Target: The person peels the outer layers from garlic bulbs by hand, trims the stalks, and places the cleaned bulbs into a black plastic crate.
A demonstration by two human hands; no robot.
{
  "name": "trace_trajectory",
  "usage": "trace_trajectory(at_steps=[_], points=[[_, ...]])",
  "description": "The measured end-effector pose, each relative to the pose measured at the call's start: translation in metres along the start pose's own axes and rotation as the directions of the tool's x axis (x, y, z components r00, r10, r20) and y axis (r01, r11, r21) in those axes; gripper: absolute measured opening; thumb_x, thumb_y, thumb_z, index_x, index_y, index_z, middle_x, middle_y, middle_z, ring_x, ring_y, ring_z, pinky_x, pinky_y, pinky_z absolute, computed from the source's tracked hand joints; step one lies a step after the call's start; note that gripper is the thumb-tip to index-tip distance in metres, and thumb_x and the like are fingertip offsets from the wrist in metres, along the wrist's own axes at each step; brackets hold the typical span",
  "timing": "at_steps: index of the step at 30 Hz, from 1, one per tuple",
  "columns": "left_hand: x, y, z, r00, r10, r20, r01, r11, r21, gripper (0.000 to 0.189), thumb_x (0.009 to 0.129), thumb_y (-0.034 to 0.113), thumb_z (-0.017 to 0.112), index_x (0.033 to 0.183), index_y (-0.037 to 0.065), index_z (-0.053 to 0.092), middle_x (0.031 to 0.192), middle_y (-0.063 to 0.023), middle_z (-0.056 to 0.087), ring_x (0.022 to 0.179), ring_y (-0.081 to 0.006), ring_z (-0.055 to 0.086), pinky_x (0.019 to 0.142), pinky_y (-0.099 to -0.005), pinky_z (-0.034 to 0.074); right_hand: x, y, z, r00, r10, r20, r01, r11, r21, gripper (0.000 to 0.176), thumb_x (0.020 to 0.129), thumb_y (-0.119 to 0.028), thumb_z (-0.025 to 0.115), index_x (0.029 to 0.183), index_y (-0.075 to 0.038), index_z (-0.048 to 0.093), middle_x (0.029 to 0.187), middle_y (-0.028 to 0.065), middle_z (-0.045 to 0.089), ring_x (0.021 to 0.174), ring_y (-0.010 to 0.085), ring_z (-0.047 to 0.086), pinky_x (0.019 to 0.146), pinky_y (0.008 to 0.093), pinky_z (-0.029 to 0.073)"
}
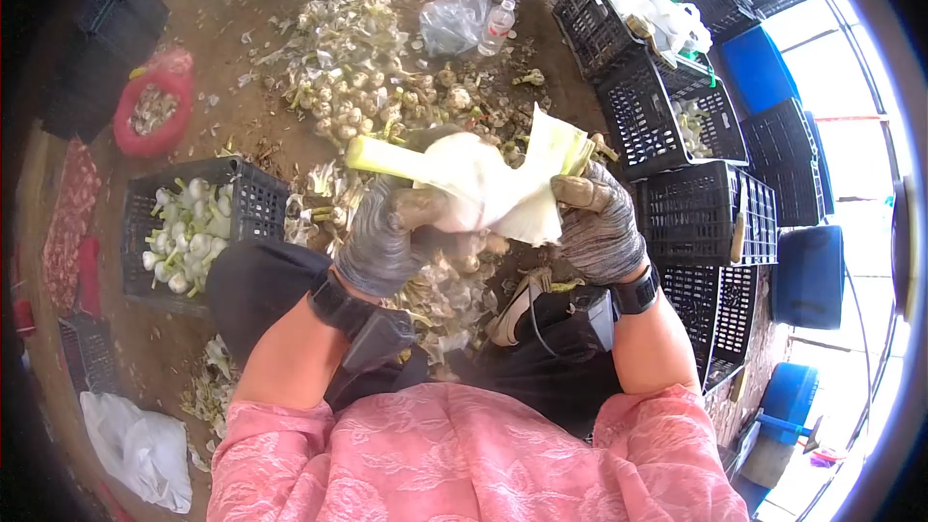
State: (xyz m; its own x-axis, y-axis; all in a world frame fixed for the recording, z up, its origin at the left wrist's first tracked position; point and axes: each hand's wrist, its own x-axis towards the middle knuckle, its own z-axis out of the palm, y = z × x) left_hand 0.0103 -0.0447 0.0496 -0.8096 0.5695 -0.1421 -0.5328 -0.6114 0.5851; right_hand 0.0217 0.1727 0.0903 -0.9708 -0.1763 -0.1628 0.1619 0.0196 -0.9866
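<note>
A large white garlic bulb [462, 172] with a thick pale-green cut stem is held up in front of me. My left hand [385, 234], in a dirty grey glove, is closed around its lower left side, with the stem pointing left. On the right, a broad sheet of pale outer skin [541, 184] fans out from the bulb and still joins it. My right hand [601, 224], gloved as well, pinches the edge of that skin between thumb and fingers. Below and beyond my hands lies a heap of garlic bulbs [353, 116] and loose skins on the ground.
At the left stands a black crate [246, 208] of trimmed garlic. A pink mesh bag [155, 121] sits behind it. Several black crates [710, 213] line the right side. A plastic bottle [497, 25] and a clear bag [452, 23] lie beyond the heap.
</note>
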Motion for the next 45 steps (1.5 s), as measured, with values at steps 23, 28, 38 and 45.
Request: trace_trajectory(at_steps=[23, 28, 38, 45], points=[[0.005, 0.008, -0.004, 0.950, 0.292, 0.112, -0.312, 0.902, 0.297, 0.072, 0.066, 0.007, 0.076, 0.127, 0.009, 0.038, 0.122, -0.0089, 0.047, 0.112, -0.0191, 0.046, 0.095, -0.0349, 0.040, -0.004, 0.002, 0.027, 0.871, 0.055, 0.488, 0.423, 0.423, -0.802, 0.044, 0.072, -0.031, 0.065, 0.109, -0.008, 0.058, 0.079, 0.0169, 0.061, 0.073, 0.0313, 0.060, 0.066, 0.0391, 0.049], [0.007, 0.004, -0.002, 0.938, 0.311, 0.151, -0.346, 0.848, 0.403, 0.077, 0.064, 0.005, 0.076, 0.128, 0.008, 0.035, 0.122, -0.0102, 0.047, 0.111, -0.0209, 0.047, 0.096, -0.0346, 0.040, -0.001, -0.020, 0.025, 0.791, -0.602, 0.109, 0.474, 0.490, -0.732, 0.024, 0.070, -0.017, 0.068, 0.090, -0.006, 0.064, 0.077, 0.0113, 0.059, 0.063, 0.0279, 0.058, 0.055, 0.0352, 0.047], [0.010, -0.009, -0.001, 0.919, 0.356, 0.170, -0.388, 0.738, 0.552, 0.067, 0.065, 0.011, 0.076, 0.121, 0.002, 0.039, 0.115, -0.0105, 0.050, 0.106, -0.0178, 0.049, 0.093, -0.0322, 0.040, -0.008, -0.016, 0.031, 0.710, -0.668, 0.223, 0.345, 0.054, -0.937, 0.010, 0.070, -0.010, 0.061, 0.080, -0.007, 0.060, 0.071, 0.0085, 0.052, 0.056, 0.0263, 0.054, 0.049, 0.0365, 0.045], [0.011, 0.006, 0.027, 0.892, -0.289, 0.347, 0.359, 0.920, -0.159, 0.034, 0.086, 0.015, 0.054, 0.116, 0.000, 0.045, 0.092, -0.0028, 0.054, 0.081, -0.0104, 0.051, 0.073, -0.0258, 0.045, 0.004, -0.017, -0.001, 0.830, -0.556, -0.048, 0.319, 0.543, -0.777, 0.022, 0.076, -0.016, 0.061, 0.093, -0.003, 0.059, 0.082, 0.0121, 0.060, 0.066, 0.0243, 0.059, 0.060, 0.0314, 0.047]])
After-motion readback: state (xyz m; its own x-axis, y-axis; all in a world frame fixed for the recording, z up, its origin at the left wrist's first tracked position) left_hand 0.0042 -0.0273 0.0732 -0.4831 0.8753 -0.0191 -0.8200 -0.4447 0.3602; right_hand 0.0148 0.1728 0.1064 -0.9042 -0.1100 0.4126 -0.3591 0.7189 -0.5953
